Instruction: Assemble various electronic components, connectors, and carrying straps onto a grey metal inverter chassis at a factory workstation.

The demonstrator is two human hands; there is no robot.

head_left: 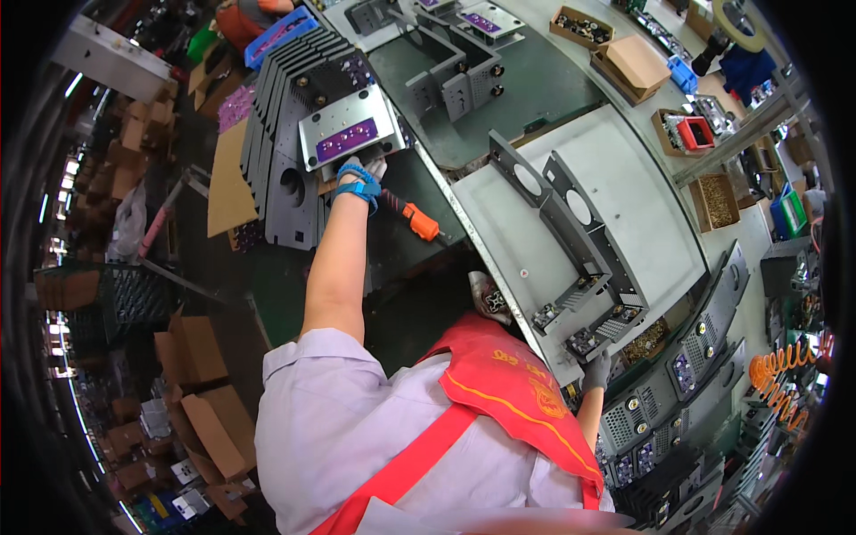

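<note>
My left hand (364, 171), with a blue coiled strap around the wrist, is at the near edge of a silver metal plate (379, 114) carrying a purple circuit board (348, 140). Its fingers curl at that edge, partly hidden beneath it. Just right of the wrist lies an orange and black power screwdriver (419, 221). My right hand (596, 371), in a grey glove, is by the near end of a dark grey metal bracket (617, 283) on the pale worktop; its fingers are mostly hidden. Beside that bracket stands a second dark bracket (557, 217), with a round cut-out.
Stacked grey panels (290, 169) stand at the left, next to a cardboard sheet (230, 183). More brackets (456, 80) stand on the green mat (526, 85). Parts boxes (713, 201) and a red bin (695, 133) are at the right. Perforated panels (637, 406) lie near right.
</note>
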